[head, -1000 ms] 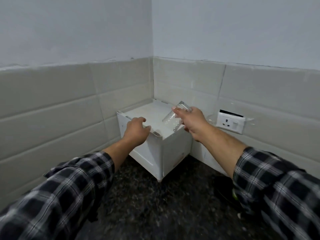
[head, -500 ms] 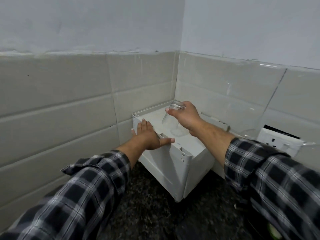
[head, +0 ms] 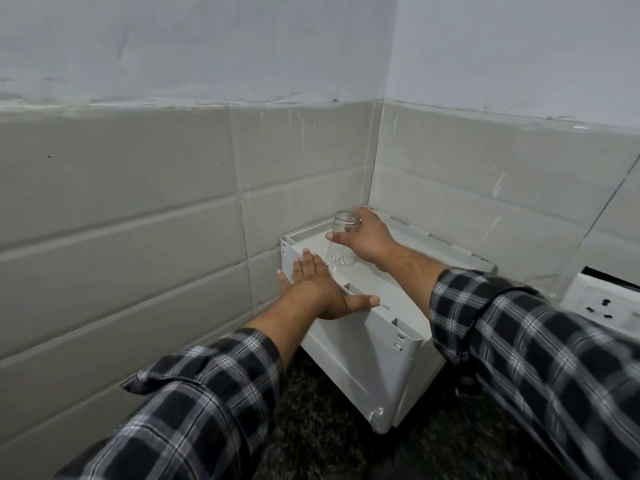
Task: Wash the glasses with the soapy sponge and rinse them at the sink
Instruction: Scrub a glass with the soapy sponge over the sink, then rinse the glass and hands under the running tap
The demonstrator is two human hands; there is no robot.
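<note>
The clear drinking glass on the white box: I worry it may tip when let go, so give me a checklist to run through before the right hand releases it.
1. Clear drinking glass stands mouth down on the white plastic box: ok, it looks nearly upright.
2. Rim fully seated on the top: cannot tell, the glass is see-through.
3. Right hand grips the glass: ok, fingers wrap its upper part.
4. Left hand steadies the box: ok, palm flat on its near edge.
5. Glass away from the box edges: ok.
6. Glass rinsed clean: cannot tell.
</note>
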